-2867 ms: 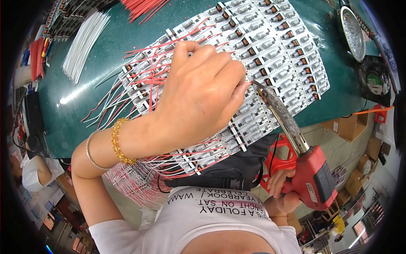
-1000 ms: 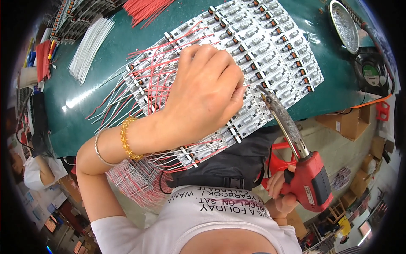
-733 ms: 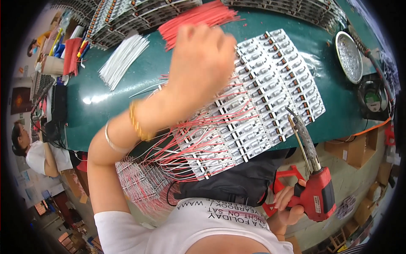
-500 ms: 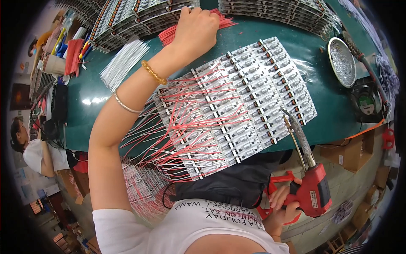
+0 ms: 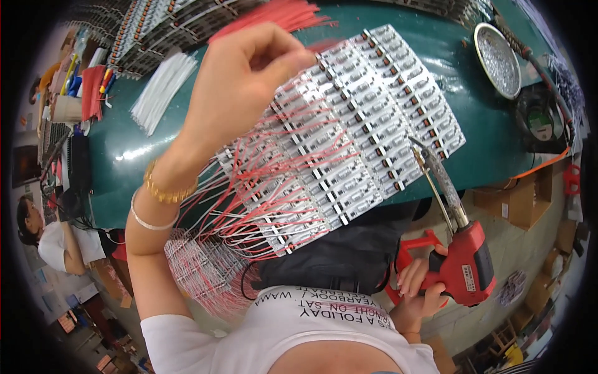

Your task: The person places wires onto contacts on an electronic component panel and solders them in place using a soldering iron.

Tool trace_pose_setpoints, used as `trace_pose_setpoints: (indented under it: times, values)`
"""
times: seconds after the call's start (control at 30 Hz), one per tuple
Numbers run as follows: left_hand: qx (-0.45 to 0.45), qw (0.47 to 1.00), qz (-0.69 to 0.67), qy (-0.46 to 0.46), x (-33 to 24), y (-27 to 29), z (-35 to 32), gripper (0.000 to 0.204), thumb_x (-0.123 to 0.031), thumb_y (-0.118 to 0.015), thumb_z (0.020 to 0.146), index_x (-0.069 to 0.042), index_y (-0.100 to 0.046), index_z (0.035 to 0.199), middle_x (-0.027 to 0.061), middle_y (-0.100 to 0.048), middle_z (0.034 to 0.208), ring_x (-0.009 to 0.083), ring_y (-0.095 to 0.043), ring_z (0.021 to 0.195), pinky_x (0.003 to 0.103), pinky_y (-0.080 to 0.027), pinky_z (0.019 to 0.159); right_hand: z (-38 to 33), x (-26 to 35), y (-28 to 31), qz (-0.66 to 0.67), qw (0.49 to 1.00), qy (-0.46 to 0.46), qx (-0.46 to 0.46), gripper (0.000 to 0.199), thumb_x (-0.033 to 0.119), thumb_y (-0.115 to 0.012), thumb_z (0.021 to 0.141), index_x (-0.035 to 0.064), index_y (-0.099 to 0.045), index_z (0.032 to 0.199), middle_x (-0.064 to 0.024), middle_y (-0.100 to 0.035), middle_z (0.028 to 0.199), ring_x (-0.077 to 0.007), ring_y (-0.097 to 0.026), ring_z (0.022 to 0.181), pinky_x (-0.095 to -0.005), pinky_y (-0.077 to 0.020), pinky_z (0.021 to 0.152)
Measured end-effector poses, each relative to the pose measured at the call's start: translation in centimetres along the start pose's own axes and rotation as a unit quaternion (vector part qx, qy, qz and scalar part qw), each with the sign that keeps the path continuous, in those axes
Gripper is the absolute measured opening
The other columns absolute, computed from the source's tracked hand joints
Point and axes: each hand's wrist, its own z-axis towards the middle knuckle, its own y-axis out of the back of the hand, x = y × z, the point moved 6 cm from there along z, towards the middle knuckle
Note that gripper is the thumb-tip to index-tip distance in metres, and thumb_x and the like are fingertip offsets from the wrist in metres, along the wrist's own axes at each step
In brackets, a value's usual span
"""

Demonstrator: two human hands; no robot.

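My left hand (image 5: pixel 240 81) is closed in a pinch above the upper left part of a panel of white circuit boards (image 5: pixel 367 124). A blurred red wire (image 5: pixel 322 45) shows at its fingertips. Red and white wires (image 5: pixel 268 174) fan out leftward from the panel's left columns, while its right columns carry none. My right hand (image 5: pixel 420 290) is wrapped round the grip of a red soldering gun (image 5: pixel 467 262), whose tip and thin feed tube point up to the panel's right part. Past my left hand lies a bundle of red wires (image 5: pixel 271 17), partly hidden by it.
White wires (image 5: pixel 163 93) lie in a bundle on the green table (image 5: pixel 118 181). Stacked board panels (image 5: pixel 165 31) stand along the back. At right are a round metal dish (image 5: pixel 497 61) and a small black fan (image 5: pixel 541 121). Wired boards (image 5: pixel 205 268) hang low at left; another person (image 5: pixel 53 240) sits beyond.
My left hand has come back from the red wire bundle toward the panel, with a red wire at its fingertips. My right hand still holds the soldering gun. The view has shifted slightly.
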Motion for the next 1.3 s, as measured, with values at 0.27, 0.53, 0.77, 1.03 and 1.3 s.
trace_pose_setpoints:
  times: [0.27, 0.53, 0.77, 1.03, 1.3]
  values:
    - [0.087, 0.970, 0.193, -0.123, -2.3, -5.6, -7.0, 0.010, -0.006, -0.069, 0.076, -0.005, -0.059, 0.076, 0.0031, -0.057, 0.072, 0.0194, -0.051, 0.071, 0.032, -0.036, 0.073, -1.1, 0.5, -0.3, 0.029, 0.997, 0.053, 0.056, 0.072, 0.054, -0.056, 0.085, -0.0039, -0.039, 0.123, 0.0004, -0.046, 0.050, -0.0121, -0.045, 0.041, -0.0249, -0.0386, 0.041]
    - [0.102, 0.965, 0.205, -0.124, -1.8, -6.8, -7.4, 0.011, -0.006, -0.070, 0.074, -0.006, -0.059, 0.074, 0.0025, -0.054, 0.069, 0.0203, -0.048, 0.071, 0.034, -0.032, 0.075, -1.2, 0.4, -0.2, 0.007, 0.998, 0.034, 0.049, 0.071, 0.054, -0.056, 0.084, -0.0033, -0.040, 0.122, 0.0003, -0.046, 0.050, -0.0122, -0.045, 0.041, -0.0250, -0.0386, 0.041]
    - [0.115, 0.965, 0.200, -0.121, -1.8, -6.7, -7.1, 0.010, -0.008, -0.070, 0.074, -0.007, -0.059, 0.074, 0.0026, -0.054, 0.068, 0.0211, -0.049, 0.072, 0.035, -0.033, 0.075, -1.3, 0.0, -0.4, -0.003, 0.999, 0.016, 0.047, 0.070, 0.054, -0.057, 0.083, -0.0028, -0.040, 0.121, 0.0002, -0.046, 0.050, -0.0123, -0.045, 0.041, -0.0251, -0.0386, 0.041]
    - [0.111, 0.959, 0.224, -0.133, -2.1, -6.9, -7.1, 0.013, -0.007, -0.070, 0.073, -0.006, -0.057, 0.074, 0.0036, -0.054, 0.070, 0.0226, -0.050, 0.073, 0.036, -0.034, 0.075, -1.6, -0.2, -0.4, -0.004, 0.999, 0.010, 0.047, 0.070, 0.054, -0.058, 0.082, -0.0022, -0.041, 0.119, 0.0002, -0.046, 0.050, -0.0125, -0.045, 0.041, -0.0252, -0.0386, 0.041]
    - [0.127, 0.952, 0.237, -0.146, -2.5, -7.1, -7.0, 0.013, -0.006, -0.070, 0.073, -0.007, -0.056, 0.073, 0.0042, -0.053, 0.069, 0.0233, -0.049, 0.072, 0.036, -0.034, 0.075, -1.5, -0.2, -0.2, -0.002, 0.999, 0.005, 0.048, 0.069, 0.054, -0.059, 0.082, -0.0016, -0.042, 0.118, 0.0001, -0.046, 0.050, -0.0126, -0.045, 0.042, -0.0253, -0.0386, 0.041]
